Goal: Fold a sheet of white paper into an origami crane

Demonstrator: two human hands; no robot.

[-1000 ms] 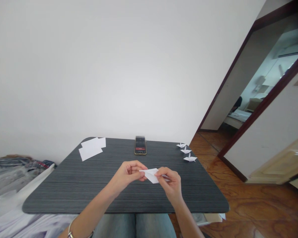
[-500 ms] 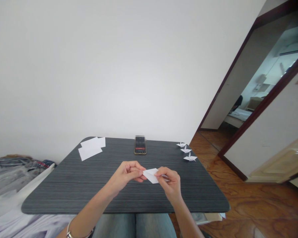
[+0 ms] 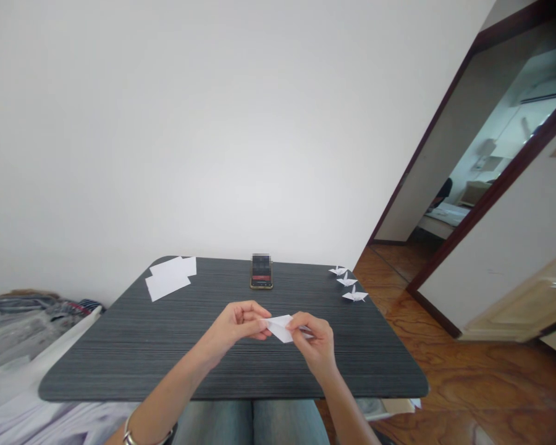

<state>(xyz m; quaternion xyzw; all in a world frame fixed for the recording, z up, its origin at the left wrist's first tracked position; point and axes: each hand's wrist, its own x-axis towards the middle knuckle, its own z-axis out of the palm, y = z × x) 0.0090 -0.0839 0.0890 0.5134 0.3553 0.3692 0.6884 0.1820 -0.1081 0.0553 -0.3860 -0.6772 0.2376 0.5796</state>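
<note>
A small piece of folded white paper [image 3: 280, 327] is held between my hands above the front middle of the table. My left hand [image 3: 244, 321] pinches its left tip between thumb and fingers. On the other side, my right hand [image 3: 314, 340] grips the right part, and a thin white end shows past those fingers. The fingers hide both ends of the paper in part. Three white paper cranes [image 3: 353, 295] stand in a row near the table's right edge.
The dark striped table [image 3: 134, 346] meets a white wall. Several white paper sheets [image 3: 167, 284] overlap at its back left. A phone [image 3: 261, 272] is propped at the back middle. Left of the table lie plastic-covered clothes [image 3: 32, 334]; a doorway [image 3: 445, 179] opens at right.
My right hand has shifted very slightly left with the paper. The left hand keeps its pinch, and slightly less of the paper's face shows.
</note>
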